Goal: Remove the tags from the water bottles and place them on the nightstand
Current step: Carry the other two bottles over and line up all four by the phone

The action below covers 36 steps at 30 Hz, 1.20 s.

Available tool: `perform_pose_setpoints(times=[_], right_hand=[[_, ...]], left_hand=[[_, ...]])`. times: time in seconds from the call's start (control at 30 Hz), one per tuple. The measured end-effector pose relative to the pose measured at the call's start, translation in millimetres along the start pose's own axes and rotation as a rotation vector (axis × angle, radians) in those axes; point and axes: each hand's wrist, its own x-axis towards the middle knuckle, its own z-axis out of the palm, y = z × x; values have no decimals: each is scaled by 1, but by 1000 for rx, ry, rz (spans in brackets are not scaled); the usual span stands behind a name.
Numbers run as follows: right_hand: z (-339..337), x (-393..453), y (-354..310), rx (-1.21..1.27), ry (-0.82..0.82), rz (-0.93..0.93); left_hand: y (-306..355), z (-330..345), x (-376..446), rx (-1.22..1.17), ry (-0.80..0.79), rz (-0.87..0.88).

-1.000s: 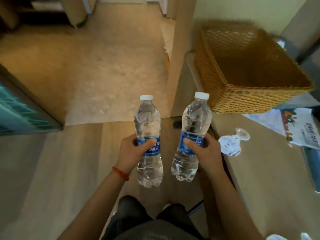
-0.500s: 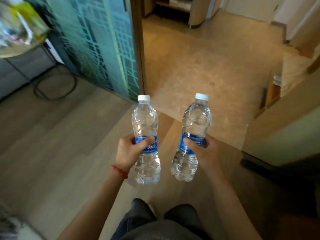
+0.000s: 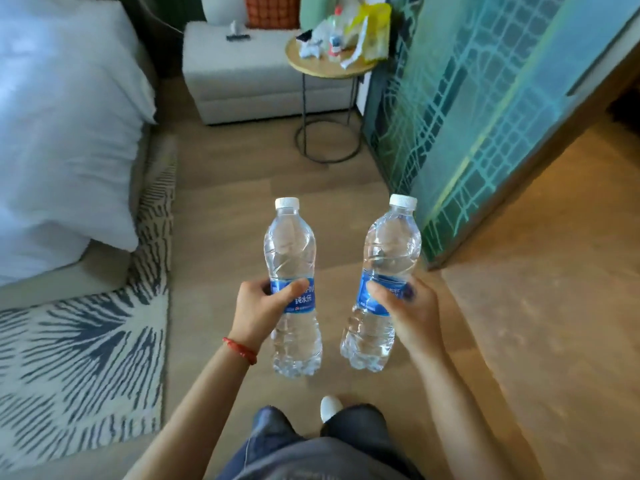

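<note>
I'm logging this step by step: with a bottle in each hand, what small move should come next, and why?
Probably keep walking forward with both bottles. The left hand grips one clear plastic water bottle with a blue label, the right hand the other, both upright with white caps on. No tags show on them and no nightstand is clearly in view, so nothing can be set down yet.

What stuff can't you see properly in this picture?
- Round side table, head view: the pile on it is blurred and too small to name.
- Left bottle and right bottle: left hand and right hand cover part of each label.
- Nightstand: not in view.
</note>
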Motion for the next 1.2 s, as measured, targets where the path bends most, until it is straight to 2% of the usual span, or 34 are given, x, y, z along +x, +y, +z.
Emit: perform_pose_setpoints(times=[0.23,0.5,0.67,1.0,1.2], right_hand=[[45,61,-3,-94,-316,21],[153,76,8,-143,-616,27],[246,61,7,-132,-762,-1],[458,7,-6,-143,-927,-43],[555,-4,1,-189,-1020,-34]], left_hand=[[-2,-28,12,-80,288,-16],[-24,-107,10,-101,504,-70],[-34,-191,10,-128,633,-74],[-56,-399,-6,-147,865,-93],[-77,-482,-3,-207,999,-123]])
